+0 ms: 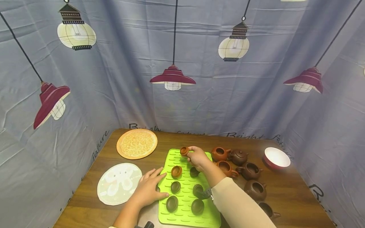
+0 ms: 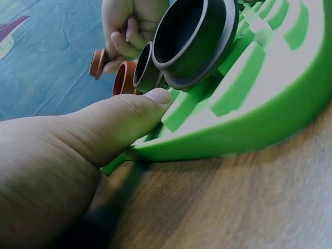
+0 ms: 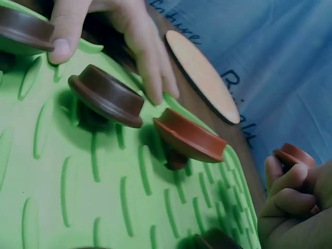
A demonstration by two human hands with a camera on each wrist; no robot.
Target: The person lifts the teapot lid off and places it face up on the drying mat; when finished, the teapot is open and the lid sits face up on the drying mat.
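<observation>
My right hand pinches an orange-brown teapot lid above the far end of a green ridged mat. In the right wrist view this lid shows past the curled fingers. My left hand lies with fingers spread along the mat's left edge, and its thumb reaches beside a dark lid. Another orange-brown lid rests upturned on the mat. Several dark brown lids stand there upside down in two columns, one partly behind my right hand.
To the mat's right stand several lidless teapots, orange-brown and dark brown, plus a dark teapot with its lid on. A red-and-white bowl sits far right. At left lie a round orange placemat and a rabbit-print placemat.
</observation>
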